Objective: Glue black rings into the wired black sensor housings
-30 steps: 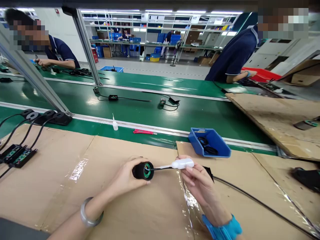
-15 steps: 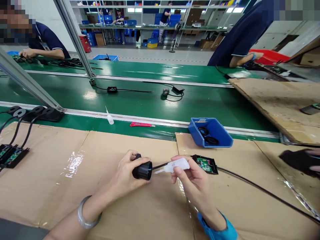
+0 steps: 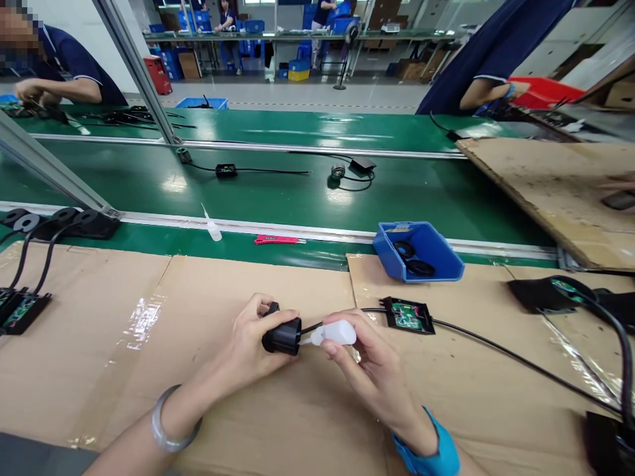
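My left hand (image 3: 255, 334) is closed around a black cylindrical housing (image 3: 282, 337), its open end turned to the right. A black cable comes out of that end and passes behind my right hand (image 3: 364, 354). Between the thumb and fingers of that hand is a small white glue bottle (image 3: 337, 332), tilted, its thin nozzle at the mouth of the housing. Whether the tip touches the inside cannot be made out. To the right lies an open black case with a green circuit board (image 3: 407, 315), a cable at either end.
Beyond the cardboard are a blue bin (image 3: 419, 254) with black rings, a red utility knife (image 3: 278, 240) and a second white bottle (image 3: 212, 228). Black cabled parts (image 3: 546, 294) lie at right, boards (image 3: 22, 311) at left. Co-workers sit and stand across the green conveyor (image 3: 268, 198).
My right hand has moved the bottle left, bringing its nozzle to the housing's opening. My left hand stays put. At right, black cabled parts now lie where another person's hand was.
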`<state>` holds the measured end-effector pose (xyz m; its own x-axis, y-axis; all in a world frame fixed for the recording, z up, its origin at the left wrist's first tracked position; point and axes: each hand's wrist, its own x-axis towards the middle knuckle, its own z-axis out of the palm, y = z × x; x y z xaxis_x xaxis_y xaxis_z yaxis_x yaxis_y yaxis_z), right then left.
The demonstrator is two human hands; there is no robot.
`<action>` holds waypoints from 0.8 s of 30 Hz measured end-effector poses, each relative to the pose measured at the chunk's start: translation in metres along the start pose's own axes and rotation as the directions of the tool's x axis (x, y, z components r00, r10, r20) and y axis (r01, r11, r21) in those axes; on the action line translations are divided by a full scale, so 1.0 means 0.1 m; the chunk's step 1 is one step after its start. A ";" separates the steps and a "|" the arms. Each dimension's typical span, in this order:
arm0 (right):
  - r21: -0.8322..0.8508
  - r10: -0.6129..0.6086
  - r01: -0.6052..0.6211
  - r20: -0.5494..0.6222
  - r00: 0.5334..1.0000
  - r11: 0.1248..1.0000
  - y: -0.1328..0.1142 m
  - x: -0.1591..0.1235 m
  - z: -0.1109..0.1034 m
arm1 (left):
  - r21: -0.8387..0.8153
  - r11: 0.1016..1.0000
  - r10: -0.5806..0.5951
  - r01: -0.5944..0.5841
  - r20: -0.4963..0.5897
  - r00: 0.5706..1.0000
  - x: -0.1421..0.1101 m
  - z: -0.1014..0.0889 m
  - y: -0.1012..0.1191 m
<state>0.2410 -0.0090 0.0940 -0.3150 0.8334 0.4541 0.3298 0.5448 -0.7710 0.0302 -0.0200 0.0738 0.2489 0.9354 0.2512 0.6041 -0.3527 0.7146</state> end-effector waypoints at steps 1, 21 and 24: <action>-0.005 -0.010 0.010 0.002 1.000 1.000 -0.01 0.01 0.00 | 0.004 1.000 0.007 -0.007 -0.006 1.000 0.00 0.00 0.00; -0.014 -0.019 0.019 0.032 0.999 1.000 -0.03 0.00 -0.01 | 0.006 0.999 0.032 -0.032 0.022 0.999 0.00 0.00 -0.01; -0.011 -0.016 0.016 0.026 1.000 1.000 -0.03 0.00 -0.02 | -0.011 0.999 0.036 -0.036 0.019 0.999 0.00 0.00 -0.01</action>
<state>0.2417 -0.0105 0.0971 -0.3432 0.8218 0.4547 0.3341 0.5593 -0.7587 0.0295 -0.0198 0.0731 0.2850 0.9213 0.2646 0.5863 -0.3860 0.7123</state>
